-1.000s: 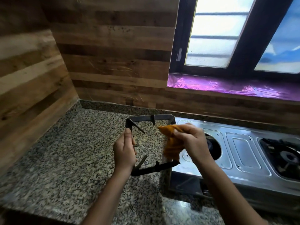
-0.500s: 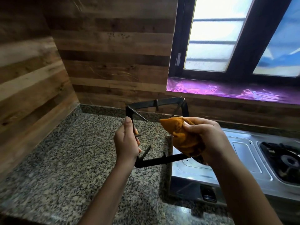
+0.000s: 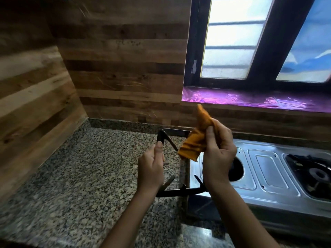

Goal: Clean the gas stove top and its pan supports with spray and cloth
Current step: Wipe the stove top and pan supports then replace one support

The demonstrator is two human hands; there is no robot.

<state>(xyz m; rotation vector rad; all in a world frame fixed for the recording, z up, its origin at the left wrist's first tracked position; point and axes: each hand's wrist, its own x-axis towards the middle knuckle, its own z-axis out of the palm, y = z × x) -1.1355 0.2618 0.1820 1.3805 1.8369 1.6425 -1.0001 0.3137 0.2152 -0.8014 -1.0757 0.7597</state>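
Observation:
My left hand (image 3: 151, 169) grips the left bar of a black square pan support (image 3: 179, 191), holding it tilted above the joint of the granite counter and the stove. My right hand (image 3: 219, 154) clutches a bunched orange cloth (image 3: 194, 142) at the support's far right corner, with one cloth end sticking upward. The steel gas stove top (image 3: 268, 169) lies to the right; its left burner opening (image 3: 237, 170) shows bare behind my right hand. A second black pan support (image 3: 311, 174) sits on the right burner.
A speckled granite counter (image 3: 80, 176) spreads to the left and front. Wood-pattern walls (image 3: 116, 68) close the left side and back. A dark-framed window (image 3: 259, 42) with a purple-lined sill (image 3: 250, 100) sits above the stove.
The cloth has moved from the support's right bar up to its far right corner, one end now flicked upward. My left hand keeps its grip while the support sits lower and flatter.

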